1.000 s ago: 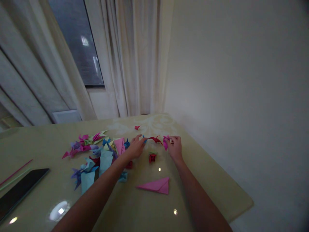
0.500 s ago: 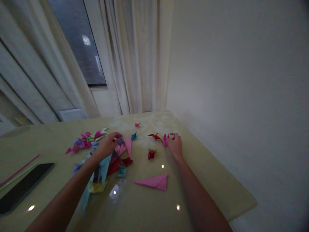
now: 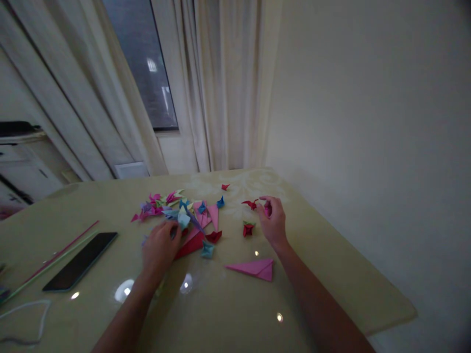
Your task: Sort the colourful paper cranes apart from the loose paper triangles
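Observation:
My left hand (image 3: 162, 246) is at the near side of a heap of folded paper, fingers curled at a light blue folded paper (image 3: 184, 219); the exact grip is partly hidden. My right hand (image 3: 273, 221) pinches a small pink origami piece (image 3: 268, 209) between thumb and fingers. Just left of it lies a red paper crane (image 3: 251, 204). A red and green paper flower (image 3: 248, 229) sits nearer me. Beside my left hand are a red folded sheet (image 3: 191, 246), a teal paper piece (image 3: 208, 250) and pink folded sheets (image 3: 213, 215).
A pink folded triangle (image 3: 253, 268) lies in front. Pink and purple origami (image 3: 150, 207) is heaped behind my left hand. A blue piece (image 3: 220, 202) and a small red piece (image 3: 225, 187) lie farther back. A phone (image 3: 81, 262) and thin sticks (image 3: 61, 254) are at left.
My left hand has come down and nearer me, from the pink sheets to the light blue paper. My right hand stays at the pink piece, now more enclosed. The view has swung left.

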{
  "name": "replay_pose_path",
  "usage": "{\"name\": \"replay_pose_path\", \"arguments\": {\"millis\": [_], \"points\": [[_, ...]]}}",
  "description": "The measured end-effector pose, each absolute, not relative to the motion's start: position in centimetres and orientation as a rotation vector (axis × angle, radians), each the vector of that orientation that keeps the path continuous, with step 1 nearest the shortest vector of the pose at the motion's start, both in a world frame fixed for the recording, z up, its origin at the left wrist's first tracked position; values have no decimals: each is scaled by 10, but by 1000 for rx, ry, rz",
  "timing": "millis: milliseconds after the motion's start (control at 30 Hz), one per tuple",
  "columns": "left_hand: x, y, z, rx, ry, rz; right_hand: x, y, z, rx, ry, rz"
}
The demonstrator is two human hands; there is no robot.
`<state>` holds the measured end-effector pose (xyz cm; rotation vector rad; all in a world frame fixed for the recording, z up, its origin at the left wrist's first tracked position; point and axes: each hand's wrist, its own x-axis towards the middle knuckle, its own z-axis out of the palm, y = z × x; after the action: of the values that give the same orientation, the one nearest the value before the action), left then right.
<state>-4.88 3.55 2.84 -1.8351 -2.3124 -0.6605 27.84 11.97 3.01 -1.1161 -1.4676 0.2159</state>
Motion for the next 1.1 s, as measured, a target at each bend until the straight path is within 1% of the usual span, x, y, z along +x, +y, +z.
{"name": "replay_pose_path", "arguments": {"millis": [133, 233, 300, 367, 467, 567, 667, 767, 867, 1000, 1100], "points": [[-51, 35, 32, -1601, -2020, -1270, 268, 107, 36, -987, -1628, 139], [-31, 27, 35, -1687, -1714, -1603, 261, 90, 49, -857, -1770, 163], [-9, 18, 34, -1904, -1490, -1772, 256, 73, 60, -766, -1905, 285], [15, 10, 28, -2158, -1318, -1877, 252, 54, 68, -698, -2045, 476], [42, 2, 15, -2419, -1301, -1946, 254, 26, 63, -750, -2078, 675], [49, 2, 6, -2545, -1449, -1913, 271, 8, 41, -983, -1837, 753], [47, 2, 0, -2766, -1465, -1643, 297, 1, 16, -1159, -1511, 809], [52, 0, -9, -2905, -1367, -1354, 317, -1, 0, -1217, -1373, 820], [61, -2, -17, -2890, -1273, -1262, 327, -4, -6, -1235, -1445, 739], [60, 2, -22, -2732, -1224, -1223, 333, -11, -6, -1126, -1720, 468], [53, 9, -25, -2687, -1203, -1031, 337, -19, -8, -1088, -1952, 315]]}}
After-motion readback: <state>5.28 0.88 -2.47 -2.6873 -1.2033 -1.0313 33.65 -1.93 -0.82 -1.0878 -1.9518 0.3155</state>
